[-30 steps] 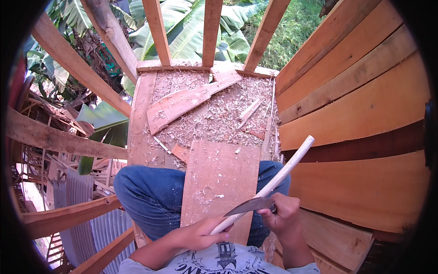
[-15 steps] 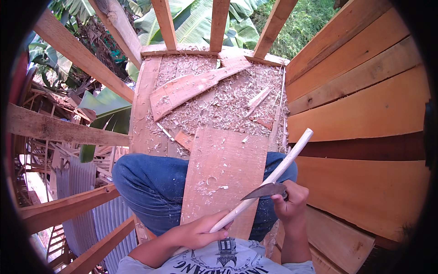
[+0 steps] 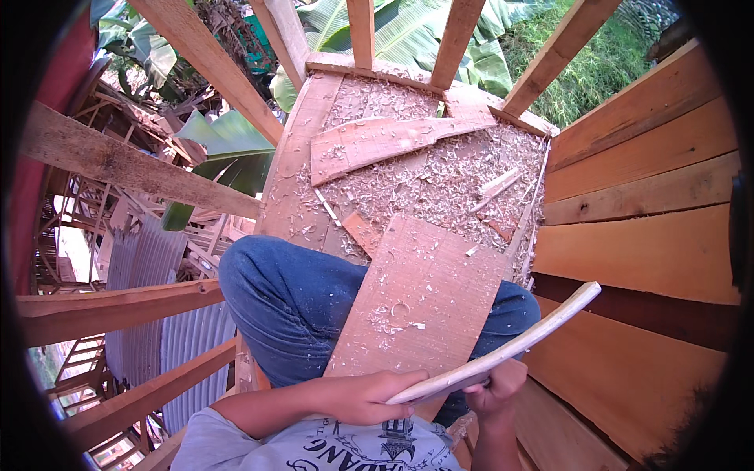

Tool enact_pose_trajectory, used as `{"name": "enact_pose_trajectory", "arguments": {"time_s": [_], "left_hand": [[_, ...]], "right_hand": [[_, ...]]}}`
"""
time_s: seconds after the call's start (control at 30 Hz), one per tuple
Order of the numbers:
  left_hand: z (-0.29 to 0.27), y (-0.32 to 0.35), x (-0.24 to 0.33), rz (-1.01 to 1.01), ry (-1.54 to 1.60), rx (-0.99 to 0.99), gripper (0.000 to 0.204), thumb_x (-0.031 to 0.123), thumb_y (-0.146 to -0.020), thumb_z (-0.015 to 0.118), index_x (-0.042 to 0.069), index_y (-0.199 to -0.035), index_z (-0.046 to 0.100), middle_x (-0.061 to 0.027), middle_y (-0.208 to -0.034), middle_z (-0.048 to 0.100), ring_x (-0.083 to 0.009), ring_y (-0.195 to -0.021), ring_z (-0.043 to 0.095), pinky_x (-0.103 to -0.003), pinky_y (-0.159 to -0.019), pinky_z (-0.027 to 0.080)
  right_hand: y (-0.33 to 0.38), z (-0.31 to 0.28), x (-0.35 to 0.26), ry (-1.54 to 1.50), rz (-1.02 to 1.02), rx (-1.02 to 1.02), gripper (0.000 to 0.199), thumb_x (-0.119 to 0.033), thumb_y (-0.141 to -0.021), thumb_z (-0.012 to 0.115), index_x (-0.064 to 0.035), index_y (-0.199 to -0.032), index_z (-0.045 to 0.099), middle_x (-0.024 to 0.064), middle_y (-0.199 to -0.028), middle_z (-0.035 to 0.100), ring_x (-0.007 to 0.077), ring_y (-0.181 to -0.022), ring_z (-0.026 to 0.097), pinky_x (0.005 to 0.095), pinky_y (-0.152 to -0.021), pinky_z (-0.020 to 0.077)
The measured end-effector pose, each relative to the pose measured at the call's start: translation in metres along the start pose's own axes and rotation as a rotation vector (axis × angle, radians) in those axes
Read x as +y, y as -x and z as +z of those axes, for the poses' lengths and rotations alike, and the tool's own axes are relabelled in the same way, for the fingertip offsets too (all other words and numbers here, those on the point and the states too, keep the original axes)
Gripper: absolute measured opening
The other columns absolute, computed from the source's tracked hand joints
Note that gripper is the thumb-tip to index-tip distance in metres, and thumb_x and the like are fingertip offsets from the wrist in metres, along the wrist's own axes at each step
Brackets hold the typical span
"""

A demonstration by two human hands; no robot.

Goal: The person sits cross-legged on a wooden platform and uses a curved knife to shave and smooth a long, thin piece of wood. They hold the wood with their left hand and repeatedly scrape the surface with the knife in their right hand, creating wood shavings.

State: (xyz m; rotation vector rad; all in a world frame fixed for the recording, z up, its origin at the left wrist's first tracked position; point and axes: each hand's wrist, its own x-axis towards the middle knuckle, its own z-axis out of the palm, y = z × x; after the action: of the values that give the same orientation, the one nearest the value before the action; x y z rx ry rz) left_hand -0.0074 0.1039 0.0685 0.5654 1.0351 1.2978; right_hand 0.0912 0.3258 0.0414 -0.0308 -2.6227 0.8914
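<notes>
I've the left hand (image 3: 377,396) clasping a pale curved wooden stick (image 3: 506,352), slanting up-right past the right hand (image 3: 496,388), clenched, seemingly, on a half-hidden grey metal blade (image 3: 458,383).

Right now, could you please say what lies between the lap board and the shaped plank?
The head view shows shavings, a small block and, toward the left, a thin strip between the lap board and shaped plank.

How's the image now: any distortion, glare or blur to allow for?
Head view: black fisheye rim cuts the corners; the stick looks bowed, perhaps partly lens bend. Head view: a patch beyond the left rails washes out white; no obvious motion blur on the stick.
</notes>
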Motion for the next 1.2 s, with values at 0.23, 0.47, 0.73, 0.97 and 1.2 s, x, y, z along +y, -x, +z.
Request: {"name": "enact_pose_trajectory", "arguments": {"time_s": [0.23, 0.47, 0.73, 0.97, 1.2], "left_hand": [[0.004, 0.005, -0.005, -0.019, 0.001, 0.002, 0.016, 0.015, -0.096, 0.051, 0.003, -0.103, 0.042, -0.0052, -0.082, 0.046, -0.0152, -0.076, 0.046, -0.031, -0.071, 0.039], [0.004, 0.005, -0.004, -0.032, -0.001, 0.052, 0.016, 0.012, -0.092, 0.051, 0.002, -0.102, 0.043, -0.0104, -0.082, 0.051, -0.0198, -0.076, 0.051, -0.034, -0.071, 0.041], [-0.009, 0.012, 0.014, -0.113, -0.243, 0.248, 0.021, 0.013, -0.091, 0.054, 0.002, -0.106, 0.045, -0.0127, -0.076, 0.054, -0.0229, -0.072, 0.056, -0.037, -0.067, 0.043], [-0.015, 0.035, 0.014, -0.045, -0.365, 0.489, 0.022, 0.015, -0.089, 0.06, 0.002, -0.103, 0.05, -0.0124, -0.071, 0.056, -0.0253, -0.063, 0.058, -0.036, -0.059, 0.042], [-0.026, 0.05, 0.048, -0.059, -0.548, 0.717, 0.017, 0.005, -0.082, 0.063, 0.0, -0.096, 0.055, -0.0104, -0.072, 0.059, -0.0219, -0.064, 0.061, -0.032, -0.061, 0.045]], "right_hand": [[-0.008, -0.02, 0.017, -0.118, 0.296, 0.104, 0.07, -0.064, -0.092, 0.043, -0.0005, -0.063, 0.05, 0.0064, -0.05, 0.045, 0.0164, -0.042, 0.048, 0.0312, -0.042, 0.0353], [-0.021, -0.027, 0.027, -0.095, 0.54, 0.204, 0.067, -0.058, -0.096, 0.039, 0.0016, -0.07, 0.052, 0.0019, -0.049, 0.043, 0.0107, -0.046, 0.045, 0.0291, -0.044, 0.0325], [-0.019, -0.009, -0.03, -0.196, 0.279, -0.206, 0.034, -0.03, -0.081, 0.074, -0.0026, -0.073, 0.057, 0.0113, -0.059, 0.055, 0.0272, -0.049, 0.058, 0.0344, -0.048, 0.0448], [-0.026, -0.015, -0.023, -0.241, 0.595, 0.081, 0.015, -0.007, -0.082, 0.068, -0.0027, -0.078, 0.055, -0.0044, -0.056, 0.04, 0.0028, -0.051, 0.036, 0.0216, -0.046, 0.0254], [-0.02, -0.013, -0.022, -0.353, 0.625, 0.123, 0.013, 0.001, -0.083, 0.06, -0.0022, -0.087, 0.047, -0.0001, -0.067, 0.05, 0.0029, -0.053, 0.04, 0.02, -0.047, 0.0288]]}}
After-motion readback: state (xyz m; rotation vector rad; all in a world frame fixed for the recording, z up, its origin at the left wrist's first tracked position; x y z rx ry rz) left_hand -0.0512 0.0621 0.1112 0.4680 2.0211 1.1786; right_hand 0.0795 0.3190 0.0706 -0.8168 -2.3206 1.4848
